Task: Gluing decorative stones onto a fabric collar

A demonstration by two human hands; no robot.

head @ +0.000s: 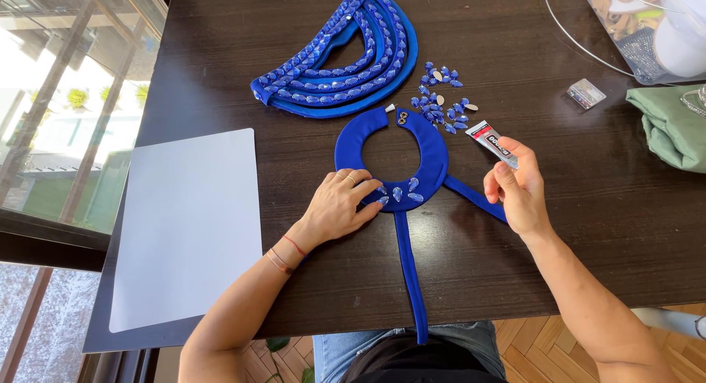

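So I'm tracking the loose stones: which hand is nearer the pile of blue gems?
Right. The right hand, holding the glue tube, is just below and right of the gem pile. The left hand rests on the blue collar, farther down and left.

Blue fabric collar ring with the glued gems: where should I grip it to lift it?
Pinch the bare upper-right band of the blue fabric collar ring, coming from the right; gems and the left hand crowd its lower edge.
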